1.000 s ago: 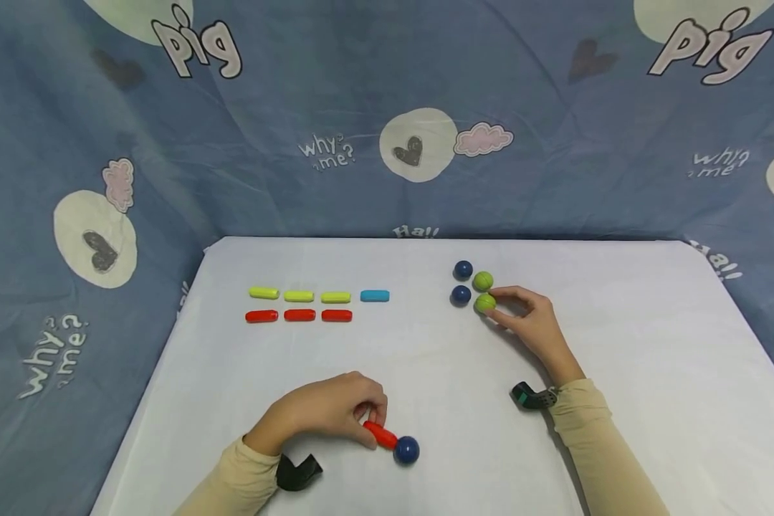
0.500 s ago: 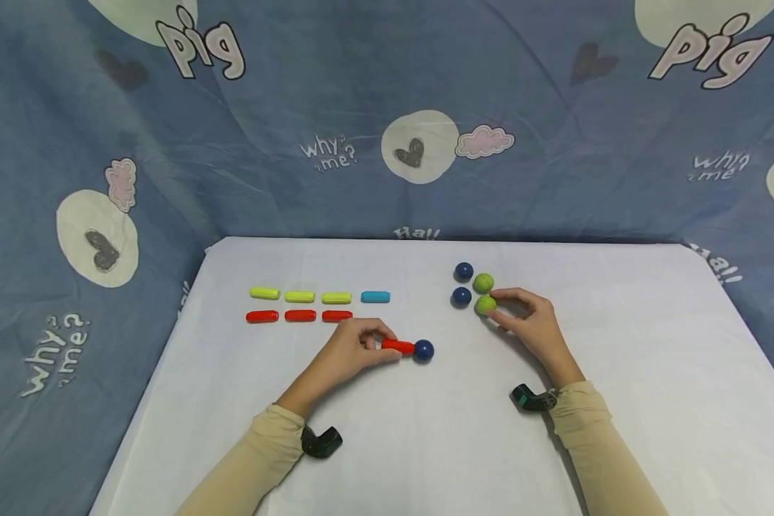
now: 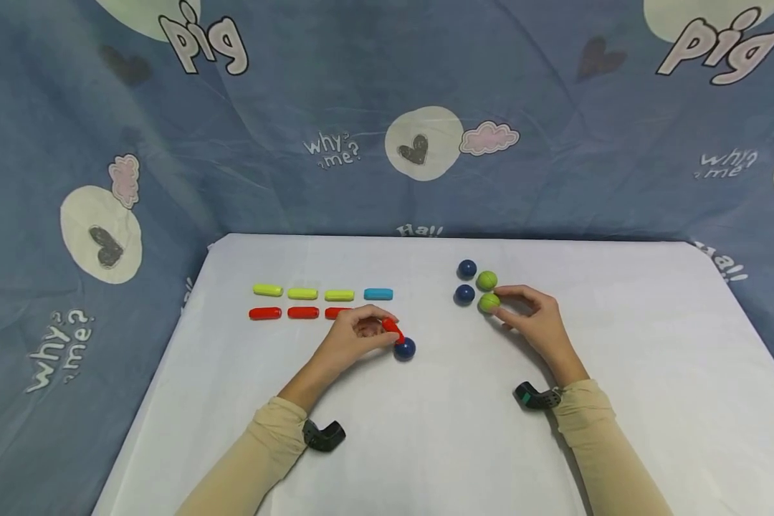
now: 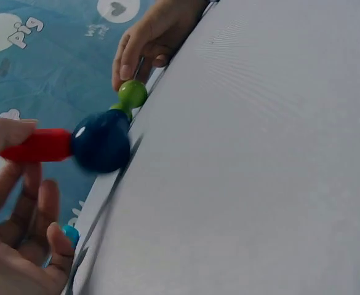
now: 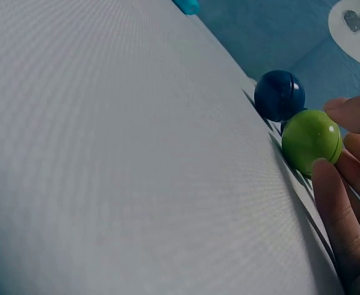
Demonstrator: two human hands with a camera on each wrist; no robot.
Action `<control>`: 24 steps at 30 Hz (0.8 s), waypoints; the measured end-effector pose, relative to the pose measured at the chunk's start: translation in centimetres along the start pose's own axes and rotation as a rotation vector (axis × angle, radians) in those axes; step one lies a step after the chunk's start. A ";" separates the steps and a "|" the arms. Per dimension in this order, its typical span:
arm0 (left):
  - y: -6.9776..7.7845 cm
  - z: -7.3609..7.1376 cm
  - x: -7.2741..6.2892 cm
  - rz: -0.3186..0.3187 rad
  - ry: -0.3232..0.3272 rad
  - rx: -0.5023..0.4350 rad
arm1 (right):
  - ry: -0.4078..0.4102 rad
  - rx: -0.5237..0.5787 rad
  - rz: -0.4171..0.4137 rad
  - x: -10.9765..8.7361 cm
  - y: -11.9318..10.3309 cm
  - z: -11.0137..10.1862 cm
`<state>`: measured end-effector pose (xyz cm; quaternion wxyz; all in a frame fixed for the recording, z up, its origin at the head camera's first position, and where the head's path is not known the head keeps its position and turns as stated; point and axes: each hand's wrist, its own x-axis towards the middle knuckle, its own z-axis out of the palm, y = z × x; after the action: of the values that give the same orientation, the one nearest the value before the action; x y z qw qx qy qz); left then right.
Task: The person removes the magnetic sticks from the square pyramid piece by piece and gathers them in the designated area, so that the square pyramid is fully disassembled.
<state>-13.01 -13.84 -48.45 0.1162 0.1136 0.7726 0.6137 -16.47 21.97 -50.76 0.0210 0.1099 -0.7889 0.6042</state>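
My left hand [image 3: 355, 337] pinches a red rod [image 3: 392, 329] between thumb and fingers, over the middle of the table. A dark blue ball [image 3: 404, 349] sits at the far end of that rod; in the left wrist view the red rod [image 4: 44, 145] and blue ball [image 4: 101, 142] touch end to end. Farther back on the right, my right hand [image 3: 534, 322] has thumb and finger on either side of a green ball [image 3: 489, 302]. Next to it lie another green ball [image 3: 486, 280] and two dark blue balls, one behind [image 3: 466, 269] and one in front [image 3: 464, 294].
Left of the balls, a row of yellow-green rods [image 3: 302, 293] ends in a blue rod [image 3: 378, 294]. In front of it runs a row of red rods [image 3: 303, 312], one partly behind my left hand. A printed blue cloth [image 3: 335, 193] hangs behind the white table [image 3: 464, 444].
My left hand has carried the red rod and blue ball from the table's front to its middle, then tipped the rod so the ball points down. The right hand stays at the green ball.
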 end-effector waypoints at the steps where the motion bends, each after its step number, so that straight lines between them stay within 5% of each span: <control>1: 0.1 0.0 0.0 0.028 0.008 -0.001 | 0.000 0.004 -0.004 0.0 0.0 0.0; 8: 0.6 0.9 -0.3 0.210 0.028 0.136 | 0.031 0.044 -0.048 0.1 0.1 0.1; 16: 0.8 1.0 -0.6 0.171 0.057 0.087 | 0.180 0.195 -0.125 0.1 -1.0 0.6; 19: 0.8 1.0 -0.5 0.144 0.051 0.055 | 0.083 0.190 -0.188 -0.1 -2.0 1.8; 24: 0.8 1.0 -0.4 0.102 0.033 0.069 | -0.224 0.054 -0.205 -0.8 -3.2 5.5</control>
<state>-12.31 -12.88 -47.89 0.0682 0.1466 0.7885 0.5934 -14.50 16.04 -49.37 -0.0086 0.2568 -0.7544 0.6040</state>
